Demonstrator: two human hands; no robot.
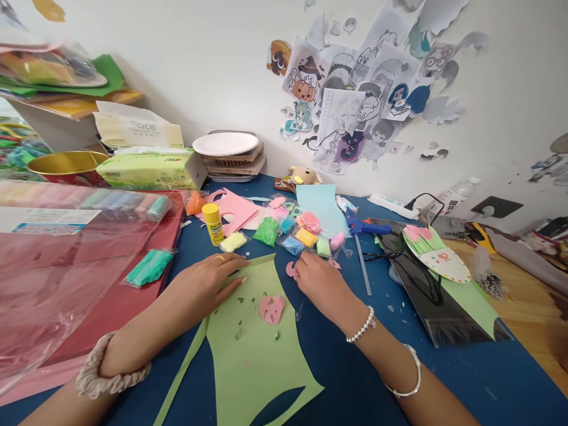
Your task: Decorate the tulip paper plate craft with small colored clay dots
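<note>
My left hand [208, 284] lies flat with fingers stretched over the upper left edge of a cut sheet of light green paper [248, 361]. My right hand [322, 283] is closed in a pinch on a small curved pink paper piece [291, 269], just right of the sheet. On the green paper rests a pink paper cutout with holes [271, 310], with small dark green bits scattered around it. Beyond my hands are bagged lumps of coloured clay, among them a green one [266, 231] and a pale yellow one [233, 241]. A yellow glue stick [213, 225] stands upright behind my left hand.
A blue glue gun [367, 227] and a clear glue stick [362, 266] lie at the right, near a black sheet [426, 296] and a decorated paper plate [444, 263]. Leftward is a large clear clay package [66, 266]. Tissue packs [153, 168] and white plates [225, 144] stand along the wall.
</note>
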